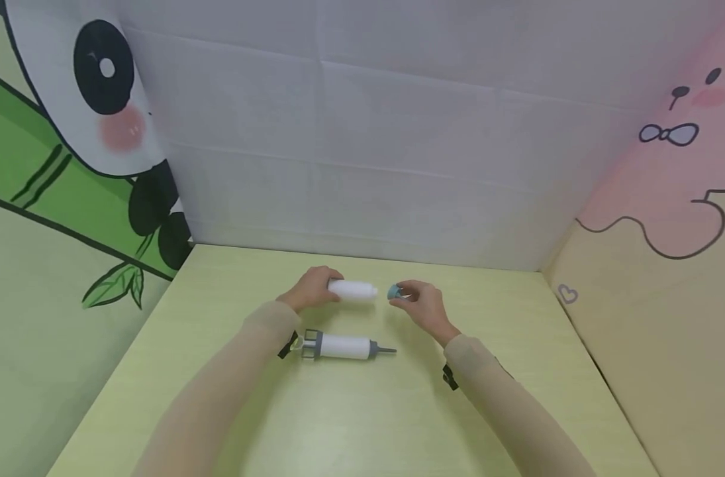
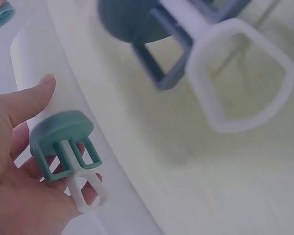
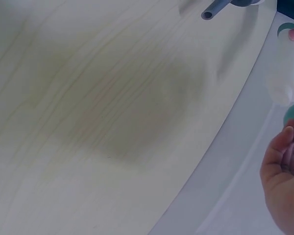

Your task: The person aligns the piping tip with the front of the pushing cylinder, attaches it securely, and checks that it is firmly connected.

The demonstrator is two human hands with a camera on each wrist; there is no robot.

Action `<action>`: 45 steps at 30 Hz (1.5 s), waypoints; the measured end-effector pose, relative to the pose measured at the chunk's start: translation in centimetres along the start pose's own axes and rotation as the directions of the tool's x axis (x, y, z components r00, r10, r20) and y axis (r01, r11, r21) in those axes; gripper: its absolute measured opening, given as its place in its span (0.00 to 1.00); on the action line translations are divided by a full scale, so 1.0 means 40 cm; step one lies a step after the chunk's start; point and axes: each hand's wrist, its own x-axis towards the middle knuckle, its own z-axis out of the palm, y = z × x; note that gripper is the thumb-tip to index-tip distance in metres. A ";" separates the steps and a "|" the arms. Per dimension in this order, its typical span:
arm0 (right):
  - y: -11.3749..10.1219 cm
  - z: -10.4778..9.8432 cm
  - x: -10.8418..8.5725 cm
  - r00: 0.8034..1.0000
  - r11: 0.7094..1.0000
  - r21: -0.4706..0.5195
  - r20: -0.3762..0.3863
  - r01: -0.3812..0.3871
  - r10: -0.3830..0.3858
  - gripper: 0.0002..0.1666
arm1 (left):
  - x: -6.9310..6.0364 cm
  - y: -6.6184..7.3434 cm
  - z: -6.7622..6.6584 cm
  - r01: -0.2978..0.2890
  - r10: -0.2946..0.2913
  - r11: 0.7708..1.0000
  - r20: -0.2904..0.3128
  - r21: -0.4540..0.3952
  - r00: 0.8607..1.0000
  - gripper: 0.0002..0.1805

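My left hand (image 1: 312, 289) grips a white-barrelled plastic syringe (image 1: 353, 290) above the table, its tip facing right. In the left wrist view, the thumb lies along the barrel near the teal collar (image 2: 63, 128), which has finger loops and a white plunger ring (image 2: 102, 196). Between its thumb and fingertips, my right hand (image 1: 424, 307) pinches a teal nozzle cap (image 1: 394, 291), held just apart from the syringe's tip. My fingers partly cover the cap in the right wrist view. Below the hands lies a second syringe (image 1: 345, 347) with grey ends and a thin grey nozzle pointing right.
The light wood-grain table (image 1: 362, 417) spreads beneath both arms. Behind it stands a creased white sheet wall (image 1: 368, 146). Cartoon-painted panels rise at the sides, a green and white one (image 1: 82, 165) on the left and a pink one (image 1: 666, 199) on the right.
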 end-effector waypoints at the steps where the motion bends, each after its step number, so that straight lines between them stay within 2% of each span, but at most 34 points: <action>1: 0.000 0.000 0.000 1.000 1.000 -0.002 0.005 -0.002 0.002 0.23 | -0.001 0.006 -0.006 -0.006 0.006 1.000 0.004 0.000 1.000 0.24; 6: -0.002 -0.001 0.002 1.000 1.000 -0.010 0.024 0.004 -0.003 0.22 | -0.007 0.028 -0.023 -0.023 0.023 1.000 0.015 -0.012 1.000 0.24; 15: -0.003 -0.005 0.008 0.999 1.000 0.010 0.044 -0.002 0.002 0.22 | -0.015 0.033 -0.032 -0.034 0.035 0.999 0.018 -0.017 0.999 0.24; 21: -0.004 -0.003 0.012 0.997 0.998 0.062 0.082 -0.009 0.004 0.21 | -0.023 0.035 -0.040 -0.059 0.060 0.998 0.025 -0.028 0.998 0.24; 28: -0.012 -0.002 0.014 0.993 0.989 0.151 0.115 -0.001 -0.017 0.22 | -0.032 0.047 -0.044 -0.060 0.062 0.997 0.037 -0.049 0.997 0.23; 32: -0.020 -0.004 0.013 0.991 0.983 0.181 0.133 0.004 -0.029 0.23 | -0.037 0.058 -0.048 -0.067 0.070 0.994 0.045 -0.083 0.996 0.23; 37: -0.029 -0.016 0.015 0.982 0.972 0.233 0.189 -0.020 -0.025 0.23 | -0.039 0.059 -0.051 -0.111 0.116 0.986 0.032 -0.124 0.993 0.22; 41: -0.049 -0.037 0.013 0.969 0.958 0.280 0.246 -0.057 -0.014 0.24 | -0.040 0.057 -0.053 -0.106 0.111 0.981 0.026 -0.165 0.993 0.22; 45: -0.062 -0.049 0.012 0.963 0.959 0.278 0.268 -0.061 -0.016 0.23 | -0.040 0.056 -0.055 -0.104 0.110 0.974 0.023 -0.199 0.994 0.22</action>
